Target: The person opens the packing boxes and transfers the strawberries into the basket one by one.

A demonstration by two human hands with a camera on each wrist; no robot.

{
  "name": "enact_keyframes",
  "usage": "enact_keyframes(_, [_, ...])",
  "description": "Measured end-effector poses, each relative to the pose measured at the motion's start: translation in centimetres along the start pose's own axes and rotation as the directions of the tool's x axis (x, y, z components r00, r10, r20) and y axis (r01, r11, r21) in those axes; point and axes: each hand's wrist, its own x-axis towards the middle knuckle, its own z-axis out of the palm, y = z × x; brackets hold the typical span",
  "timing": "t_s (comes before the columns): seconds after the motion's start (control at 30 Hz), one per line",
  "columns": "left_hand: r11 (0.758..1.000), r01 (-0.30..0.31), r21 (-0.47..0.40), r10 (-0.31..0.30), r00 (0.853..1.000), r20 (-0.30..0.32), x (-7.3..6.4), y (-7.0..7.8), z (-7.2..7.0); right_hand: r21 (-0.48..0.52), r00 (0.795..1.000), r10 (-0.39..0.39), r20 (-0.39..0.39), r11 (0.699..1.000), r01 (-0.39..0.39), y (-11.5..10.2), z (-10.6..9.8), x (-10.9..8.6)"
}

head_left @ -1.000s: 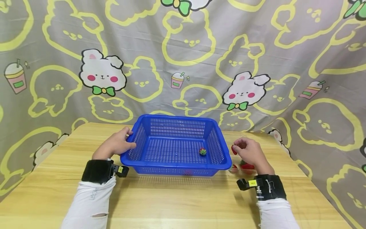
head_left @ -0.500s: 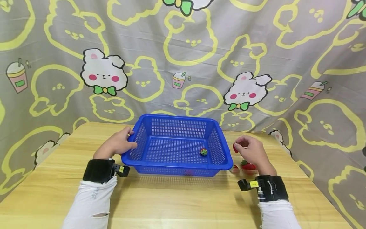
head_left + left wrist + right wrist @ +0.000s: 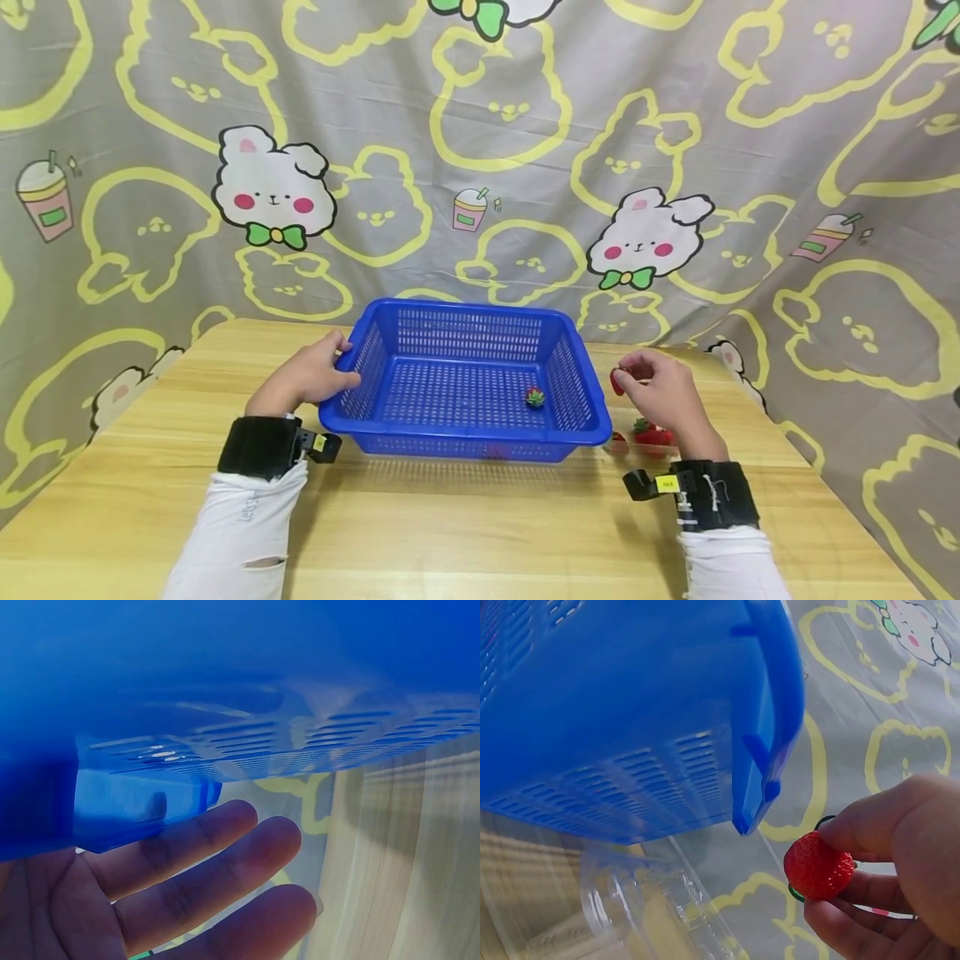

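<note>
A blue perforated plastic basket [image 3: 465, 434] stands mid-table. My left hand [image 3: 311, 375] holds its left rim, the thumb lying over the edge; in the left wrist view several fingers [image 3: 217, 874] extend beneath the rim. Off the basket's right side, my right hand [image 3: 663, 392] pinches a red strawberry [image 3: 817, 866] between thumb and fingers, higher than the tabletop. Another strawberry [image 3: 534, 398], its green leaves showing, lies on the basket floor toward the right. Below my right hand, more strawberries [image 3: 652, 435] sit in a clear plastic container [image 3: 615, 900], partly hidden by the basket and my wrist.
The wooden table [image 3: 480, 525] carries everything. Behind it hangs a grey curtain [image 3: 495, 100] with yellow outlines and white bunny faces, close to the table's back edge.
My right hand has risen very slightly with the strawberry in its fingers. My left hand stays on the basket rim, and the head view has shifted a little.
</note>
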Motion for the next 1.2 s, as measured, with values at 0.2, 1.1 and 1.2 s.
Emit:
enact_keyframes(0.2, [1.0,-0.003,0.005,0.003,1.0,0.0,-0.1,0.1,0.0,0.019,1.0,0.015,-0.002,1.0,-0.015,-0.7,-0.1,-0.1])
enact_keyframes(1.1, [1.0,-0.001,0.023,0.001,1.0,0.002,-0.1,0.1,0.0,0.051,0.997,-0.053,-0.059,0.997,0.056,-2.8,1.5,-0.1])
enact_keyframes(1.2, [1.0,-0.006,0.024,0.006,1.0,0.003,-0.1,0.0,0.0,0.065,0.997,-0.067,-0.05,0.995,0.07,-3.2,1.8,-0.2])
